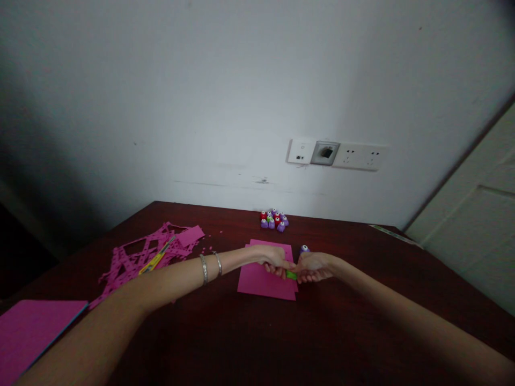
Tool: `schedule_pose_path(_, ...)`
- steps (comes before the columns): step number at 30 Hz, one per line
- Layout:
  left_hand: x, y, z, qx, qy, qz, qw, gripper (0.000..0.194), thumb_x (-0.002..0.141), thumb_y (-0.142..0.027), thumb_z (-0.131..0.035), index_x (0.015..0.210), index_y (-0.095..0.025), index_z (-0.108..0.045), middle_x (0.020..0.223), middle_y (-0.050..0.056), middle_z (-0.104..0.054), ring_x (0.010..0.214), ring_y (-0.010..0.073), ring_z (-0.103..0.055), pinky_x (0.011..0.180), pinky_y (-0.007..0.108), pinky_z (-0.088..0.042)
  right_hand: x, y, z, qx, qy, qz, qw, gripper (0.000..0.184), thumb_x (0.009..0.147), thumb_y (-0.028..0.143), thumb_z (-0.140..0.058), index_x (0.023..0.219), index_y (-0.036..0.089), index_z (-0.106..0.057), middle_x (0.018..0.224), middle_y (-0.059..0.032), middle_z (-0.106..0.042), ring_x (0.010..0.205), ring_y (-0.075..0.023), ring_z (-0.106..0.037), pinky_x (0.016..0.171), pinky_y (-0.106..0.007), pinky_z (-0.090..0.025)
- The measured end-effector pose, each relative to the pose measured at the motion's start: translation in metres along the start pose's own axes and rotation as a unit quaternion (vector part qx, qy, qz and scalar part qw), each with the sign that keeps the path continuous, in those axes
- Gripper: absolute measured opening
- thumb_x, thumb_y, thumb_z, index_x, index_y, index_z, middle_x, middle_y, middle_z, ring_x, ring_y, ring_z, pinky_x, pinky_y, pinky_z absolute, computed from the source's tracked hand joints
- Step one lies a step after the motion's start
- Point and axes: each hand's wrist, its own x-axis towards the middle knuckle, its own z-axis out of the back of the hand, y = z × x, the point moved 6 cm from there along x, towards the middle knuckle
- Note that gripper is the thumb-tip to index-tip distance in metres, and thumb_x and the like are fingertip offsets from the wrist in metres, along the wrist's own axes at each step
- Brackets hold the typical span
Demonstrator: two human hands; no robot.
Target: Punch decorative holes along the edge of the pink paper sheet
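Over the pink paper sheets (pixel 265 281), my left hand (pixel 276 259) and my right hand (pixel 316 266) meet, fingers closed around a small green paper punch (pixel 291 275). Most of the punch is hidden by my fingers, with only a green strip showing between them. The sheets lie slightly fanned, their right edge close under both hands. Just behind my right hand stands a purple paper punch (pixel 304 249) with a white top. Two silvery bangles (pixel 211 266) circle my left wrist.
Several purple, red and green punches (pixel 274 220) cluster near the wall. At left, a yellow cutter knife (pixel 155 261) rests on cut-up pink paper strips (pixel 132 252), with small pink bits nearby. More pink paper (pixel 44 327) lies front left. Wall sockets (pixel 358 156) sit above the table (pixel 341 332).
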Motion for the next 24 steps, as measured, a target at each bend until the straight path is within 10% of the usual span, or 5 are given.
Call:
schedule_pose_path(10,-0.006,0.001,0.001,-0.005,-0.025,-0.004,1.000,0.048,0.071,-0.059,-0.056,0.058,-0.013,-0.058,0.049,-0.001,-0.046,0.039,0.0056,-0.031,0.041,0.024,-0.020,-0.017,0.009,-0.003,0.015,-0.043,-0.049,0.998,0.031,0.078,0.032,-0.057,0.055,0.010,-0.058,0.044,0.0030,-0.050,0.034,-0.0014,-0.040,0.036,-0.011,-0.032)
schedule_pose_path(24,-0.026,-0.003,0.021,0.036,-0.141,-0.123,0.982,0.046,0.064,-0.059,-0.060,0.062,-0.013,-0.061,0.049,-0.001,-0.052,0.042,0.0068,-0.044,0.045,0.023,-0.033,-0.024,0.012,-0.002,-0.050,-0.139,0.054,0.988,0.037,0.075,0.043,-0.056,0.051,0.015,-0.050,0.038,0.0067,-0.040,0.030,-0.0015,-0.029,0.030,-0.015,-0.019)
